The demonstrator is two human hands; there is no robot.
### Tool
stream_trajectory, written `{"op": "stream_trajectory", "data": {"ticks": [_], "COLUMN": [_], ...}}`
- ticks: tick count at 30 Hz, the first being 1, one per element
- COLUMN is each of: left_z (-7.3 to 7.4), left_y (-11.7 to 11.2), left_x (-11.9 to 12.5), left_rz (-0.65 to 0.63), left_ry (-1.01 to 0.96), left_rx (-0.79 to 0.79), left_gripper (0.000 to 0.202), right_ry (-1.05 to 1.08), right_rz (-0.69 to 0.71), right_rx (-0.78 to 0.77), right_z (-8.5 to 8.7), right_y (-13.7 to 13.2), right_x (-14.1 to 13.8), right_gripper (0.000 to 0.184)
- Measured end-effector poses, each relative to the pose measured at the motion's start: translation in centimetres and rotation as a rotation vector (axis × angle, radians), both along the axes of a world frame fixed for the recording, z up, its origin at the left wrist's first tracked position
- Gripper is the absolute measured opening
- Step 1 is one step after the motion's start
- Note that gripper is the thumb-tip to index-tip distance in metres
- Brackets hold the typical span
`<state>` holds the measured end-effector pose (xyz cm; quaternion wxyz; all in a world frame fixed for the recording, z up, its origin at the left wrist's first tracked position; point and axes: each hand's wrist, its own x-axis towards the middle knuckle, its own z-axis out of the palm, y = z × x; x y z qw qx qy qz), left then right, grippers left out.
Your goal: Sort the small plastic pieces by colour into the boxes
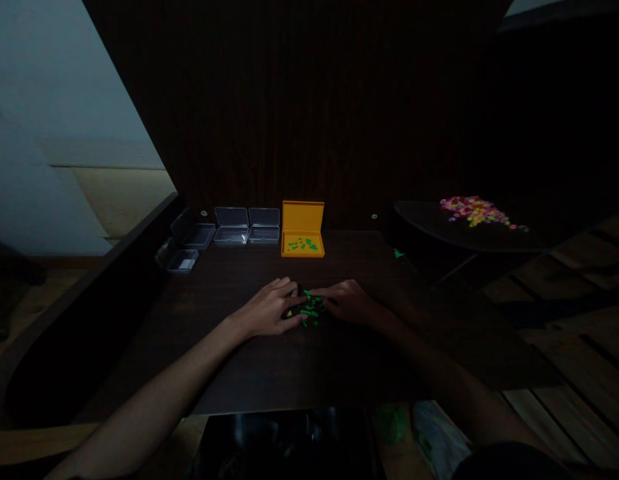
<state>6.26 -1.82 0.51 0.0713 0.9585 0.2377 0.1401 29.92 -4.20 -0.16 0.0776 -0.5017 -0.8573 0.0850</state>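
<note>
Small green pieces [312,309] lie in a loose cluster on the dark table, too small to name by kind. My left hand [269,308] rests at their left side, index finger and thumb apart and touching the edge of the cluster. A small yellow piece [289,313] shows between those two fingers. From the right, my right hand [350,301] reaches in with its index finger stretched out over the pieces' far edge and its thumb below. Behind them stands an opened yellow box [303,254], with more green pieces [303,244] scattered in its base.
Left of the yellow box are several clear plastic cases with raised lids, among them one case [232,235] and a nearer one [182,261]. A heap of pink and yellow pieces [477,211] sits on a side shelf [424,223]. A dark panel [309,120] rises behind the table.
</note>
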Motion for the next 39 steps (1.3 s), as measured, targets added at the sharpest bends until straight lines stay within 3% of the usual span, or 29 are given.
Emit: {"op": "stream_trajectory", "data": {"ticks": [15, 39], "left_z": [0.13, 0.09], "left_y": [0.0, 0.08], "left_x": [0.0, 0.22], "left_rz": [-0.001, -0.013], "left_ry": [0.011, -0.024], "left_rx": [-0.004, -0.054], "left_gripper": [0.037, 0.039], "right_ry": [0.006, 0.124], "right_rz": [-0.007, 0.061], "right_rx": [0.037, 0.086], "right_z": [-0.09, -0.64], "right_y": [0.14, 0.81], "right_x": [0.17, 0.48], "right_gripper": [0.031, 0.033]}}
